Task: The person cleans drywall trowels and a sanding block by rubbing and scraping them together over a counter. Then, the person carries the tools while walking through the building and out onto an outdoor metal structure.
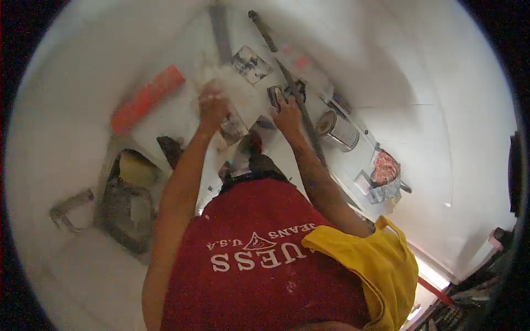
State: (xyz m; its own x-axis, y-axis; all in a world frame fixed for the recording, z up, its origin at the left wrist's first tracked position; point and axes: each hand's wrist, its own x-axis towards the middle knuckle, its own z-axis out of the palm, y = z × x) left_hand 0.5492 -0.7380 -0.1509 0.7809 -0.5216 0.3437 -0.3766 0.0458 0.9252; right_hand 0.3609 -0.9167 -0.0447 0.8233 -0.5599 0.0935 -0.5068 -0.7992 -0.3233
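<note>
Smeared by motion, my left hand [212, 109] is beside a pale, dusty patch of the surface; what its fingers hold, if anything, cannot be made out. To its right, my right hand [287, 115] has its fingers on a small dark block [274, 97]. Between and beyond the hands lies a square sheet with black and white marks [252, 64]. Close below my left hand is another stained, flat piece [233, 130].
A dusty red block [147, 100] lies left, above a dark tray [128, 204] and a clamp-like frame [72, 209]. A long dark bar runs down past my right hand. Right of it are a metal can [338, 131] and a red-and-white patterned bundle [385, 169].
</note>
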